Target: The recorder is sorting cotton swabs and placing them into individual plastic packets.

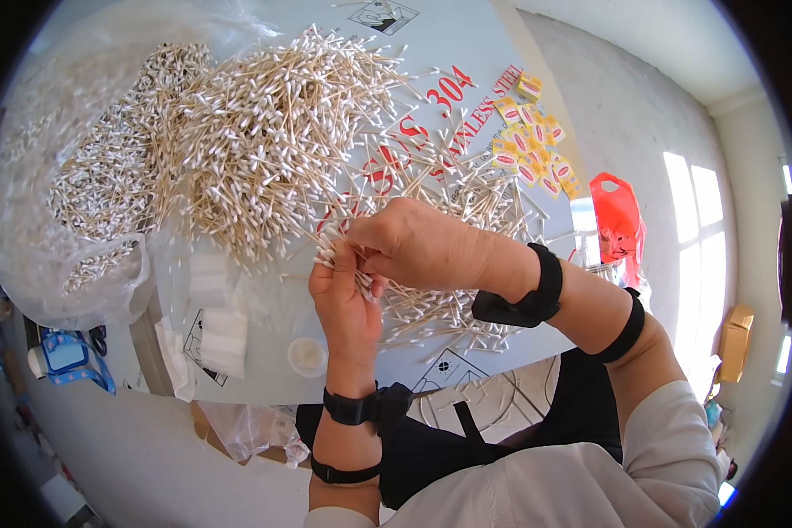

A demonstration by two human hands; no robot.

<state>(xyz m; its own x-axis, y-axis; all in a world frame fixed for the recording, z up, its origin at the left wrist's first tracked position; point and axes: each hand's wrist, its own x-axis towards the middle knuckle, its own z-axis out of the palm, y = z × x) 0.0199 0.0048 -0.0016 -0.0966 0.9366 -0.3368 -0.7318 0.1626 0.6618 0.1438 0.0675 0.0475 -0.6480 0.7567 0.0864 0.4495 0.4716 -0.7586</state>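
Note:
My left hand (345, 304) is closed around a small bundle of cotton swabs (325, 253), their white tips poking out past the fingers. Right against it, my right hand (418, 242) has its fingers curled in a pinch at the same bundle; its fingertips are partly hidden. Beyond both hands rises a big heap of loose cotton swabs (264, 145) with wooden sticks. More swabs (444, 312) lie scattered under and beside my right wrist. A small round tub (307, 357) stands left of my left wrist.
At the left, a large clear plastic bag (26, 255) holds many more swabs. Clear plastic sleeves (224, 343) lie at the near left, by a blue lanyard (84, 365). Small yellow packets (530, 145) cluster at the far right, near a red bag (614, 211). The table's near edge (273, 403) curves before me.

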